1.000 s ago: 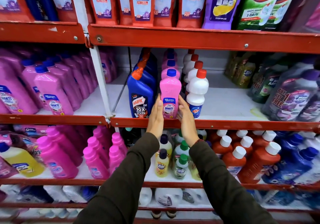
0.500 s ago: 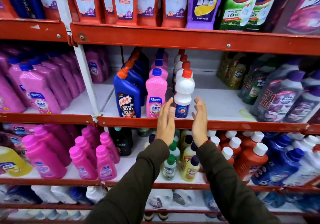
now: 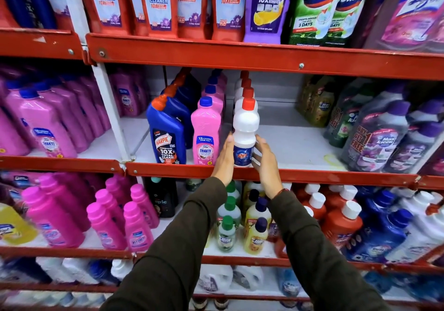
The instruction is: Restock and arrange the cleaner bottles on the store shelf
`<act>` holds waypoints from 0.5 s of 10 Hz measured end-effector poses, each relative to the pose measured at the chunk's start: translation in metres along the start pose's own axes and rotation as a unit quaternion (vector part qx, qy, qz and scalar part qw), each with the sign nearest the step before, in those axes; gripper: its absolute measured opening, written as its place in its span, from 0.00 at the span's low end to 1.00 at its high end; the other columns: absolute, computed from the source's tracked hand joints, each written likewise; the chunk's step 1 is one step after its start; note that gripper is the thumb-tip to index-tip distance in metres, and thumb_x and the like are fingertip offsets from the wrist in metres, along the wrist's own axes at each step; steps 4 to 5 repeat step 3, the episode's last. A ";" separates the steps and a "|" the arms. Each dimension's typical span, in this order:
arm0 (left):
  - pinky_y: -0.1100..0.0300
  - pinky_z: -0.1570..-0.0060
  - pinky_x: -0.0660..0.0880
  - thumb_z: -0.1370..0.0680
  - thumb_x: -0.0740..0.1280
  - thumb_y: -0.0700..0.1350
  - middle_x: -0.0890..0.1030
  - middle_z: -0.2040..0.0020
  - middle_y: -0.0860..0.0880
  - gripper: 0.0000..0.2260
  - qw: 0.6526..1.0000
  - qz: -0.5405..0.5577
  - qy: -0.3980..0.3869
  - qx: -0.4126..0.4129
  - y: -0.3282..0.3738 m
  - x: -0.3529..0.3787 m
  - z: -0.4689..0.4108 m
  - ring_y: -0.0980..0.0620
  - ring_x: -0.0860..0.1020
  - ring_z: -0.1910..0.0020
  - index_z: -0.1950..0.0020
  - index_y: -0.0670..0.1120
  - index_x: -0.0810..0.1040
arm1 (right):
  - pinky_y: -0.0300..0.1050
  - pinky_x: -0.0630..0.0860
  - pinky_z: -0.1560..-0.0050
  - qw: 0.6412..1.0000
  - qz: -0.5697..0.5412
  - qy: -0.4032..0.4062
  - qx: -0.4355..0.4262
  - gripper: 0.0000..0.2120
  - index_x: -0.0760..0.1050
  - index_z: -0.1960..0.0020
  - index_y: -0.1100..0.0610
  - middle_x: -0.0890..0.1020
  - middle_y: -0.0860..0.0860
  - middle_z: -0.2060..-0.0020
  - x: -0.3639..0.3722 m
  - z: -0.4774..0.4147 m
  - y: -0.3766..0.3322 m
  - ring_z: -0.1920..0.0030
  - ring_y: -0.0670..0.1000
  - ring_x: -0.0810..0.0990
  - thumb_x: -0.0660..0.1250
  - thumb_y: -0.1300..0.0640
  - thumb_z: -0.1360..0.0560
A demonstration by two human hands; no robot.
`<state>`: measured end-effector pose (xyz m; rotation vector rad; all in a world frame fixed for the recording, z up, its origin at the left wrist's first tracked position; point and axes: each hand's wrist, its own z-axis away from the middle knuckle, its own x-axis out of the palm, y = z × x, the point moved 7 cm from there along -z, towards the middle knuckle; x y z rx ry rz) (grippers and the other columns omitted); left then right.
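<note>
While both hands press flat on its sides, the white bottle (image 3: 245,132) stands at the front edge of the middle shelf (image 3: 295,175). The left hand (image 3: 224,160) and the right hand (image 3: 265,160) have straight fingers, so they squeeze the bottle between them and do not wrap round it. Four white bottles with red caps stand in one row, going back. Next to them on the left is a row of pink bottles (image 3: 206,132); I count about four, but the back ones are hard to see. Left of those are blue bottles (image 3: 168,132), at least two. The shelf floor is white, with red front bars. To the right it is bare, and well apart stand dark bottles (image 3: 374,140) with purple caps. Red bottles (image 3: 158,3) fill the shelf above.
</note>
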<state>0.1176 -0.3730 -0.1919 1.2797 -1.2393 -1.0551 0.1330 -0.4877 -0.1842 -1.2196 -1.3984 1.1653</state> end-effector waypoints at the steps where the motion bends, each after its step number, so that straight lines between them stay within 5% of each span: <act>1: 0.42 0.20 0.61 0.15 0.50 0.62 0.64 0.18 0.48 0.28 0.998 -0.057 0.014 0.034 0.006 -0.001 0.006 0.48 0.64 0.20 0.17 0.52 0.57 | 0.43 0.73 0.32 0.999 0.029 -0.025 -0.013 0.20 0.66 0.24 0.49 0.73 0.46 0.27 -0.009 0.009 -0.014 0.27 0.52 0.71 0.50 0.47 0.13; 2: 0.43 0.19 0.60 0.14 0.54 0.57 0.62 0.18 0.48 0.26 0.984 -0.129 0.063 0.109 0.017 -0.007 0.020 0.50 0.61 0.19 0.17 0.51 0.58 | 0.53 0.71 0.26 0.987 0.080 0.028 -0.133 0.21 0.67 0.23 0.52 0.72 0.50 0.26 -0.050 0.031 -0.064 0.27 0.51 0.73 0.60 0.52 0.15; 3: 0.49 0.22 0.65 0.15 0.57 0.55 0.67 0.22 0.49 0.23 0.956 -0.150 0.094 0.232 0.042 -0.013 0.038 0.52 0.66 0.22 0.21 0.51 0.63 | 0.44 0.77 0.35 0.928 0.123 0.105 -0.337 0.17 0.75 0.30 0.51 0.79 0.53 0.32 -0.109 0.064 -0.147 0.36 0.47 0.80 0.69 0.54 0.19; 5: 0.49 0.22 0.65 0.15 0.57 0.55 0.67 0.22 0.49 0.23 0.956 -0.150 0.094 0.232 0.042 -0.013 0.038 0.52 0.66 0.22 0.21 0.51 0.63 | 0.44 0.77 0.35 0.928 0.123 0.105 -0.337 0.17 0.75 0.30 0.51 0.79 0.53 0.32 -0.109 0.064 -0.147 0.36 0.47 0.80 0.69 0.54 0.19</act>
